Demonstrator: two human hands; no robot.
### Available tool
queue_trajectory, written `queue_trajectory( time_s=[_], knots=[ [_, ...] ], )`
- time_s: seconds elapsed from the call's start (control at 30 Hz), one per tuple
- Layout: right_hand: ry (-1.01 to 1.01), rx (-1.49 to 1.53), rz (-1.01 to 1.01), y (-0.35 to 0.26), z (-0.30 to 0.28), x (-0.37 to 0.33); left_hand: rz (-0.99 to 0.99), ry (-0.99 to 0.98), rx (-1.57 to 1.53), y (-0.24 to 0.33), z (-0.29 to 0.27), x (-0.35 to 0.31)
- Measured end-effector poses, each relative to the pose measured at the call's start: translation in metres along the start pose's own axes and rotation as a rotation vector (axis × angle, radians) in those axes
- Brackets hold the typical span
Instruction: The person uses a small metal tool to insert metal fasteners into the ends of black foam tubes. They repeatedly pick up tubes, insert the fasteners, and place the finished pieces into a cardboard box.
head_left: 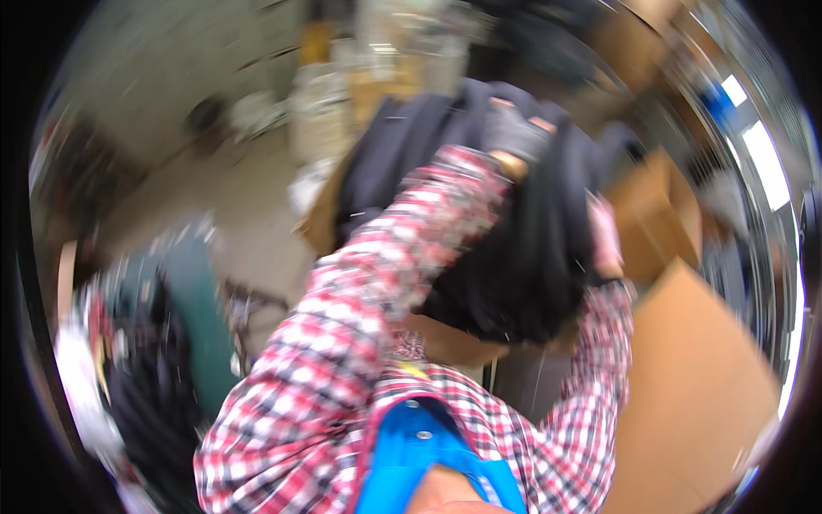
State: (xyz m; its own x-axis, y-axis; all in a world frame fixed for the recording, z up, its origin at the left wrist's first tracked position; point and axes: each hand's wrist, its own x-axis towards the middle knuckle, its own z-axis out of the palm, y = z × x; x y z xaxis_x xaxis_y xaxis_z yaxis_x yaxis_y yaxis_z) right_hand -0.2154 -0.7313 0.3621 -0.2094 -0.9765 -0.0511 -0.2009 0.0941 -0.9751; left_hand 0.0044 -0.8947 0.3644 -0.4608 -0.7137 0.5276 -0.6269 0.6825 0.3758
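A large bundle of dark navy and black garments [514,265] is between my arms, above an open cardboard box [454,340] whose brown edges show below and at its left. My left hand [518,137], in a grey glove with bare fingertips, reaches across the top of the bundle with its fingers curled into the cloth. Against the bundle's right side presses my right hand [604,238], smeared by motion, its fingers partly hidden by the fabric. Both sleeves are red, white and black checked.
Brown cardboard boxes stand at the right, one open [655,214] and one large [693,385] nearer me. A green surface [201,300] and a dark cloth pile [154,385] lie at the left. Blurred clear bags [321,111] stand farther back on the grey floor [231,201].
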Motion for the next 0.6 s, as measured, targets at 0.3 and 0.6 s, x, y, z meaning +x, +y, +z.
queue_trajectory(
  time_s=[0.3,0.6],
  knots=[
    [0.114,-0.163,0.048,0.072,-0.054,-0.014,-0.082,0.360,-0.647,0.102,-0.027,-0.055],
    [0.071,-0.300,0.014,0.075,-0.001,0.025,-0.156,0.351,-0.473,0.030,-0.140,-0.407]
  ],
)
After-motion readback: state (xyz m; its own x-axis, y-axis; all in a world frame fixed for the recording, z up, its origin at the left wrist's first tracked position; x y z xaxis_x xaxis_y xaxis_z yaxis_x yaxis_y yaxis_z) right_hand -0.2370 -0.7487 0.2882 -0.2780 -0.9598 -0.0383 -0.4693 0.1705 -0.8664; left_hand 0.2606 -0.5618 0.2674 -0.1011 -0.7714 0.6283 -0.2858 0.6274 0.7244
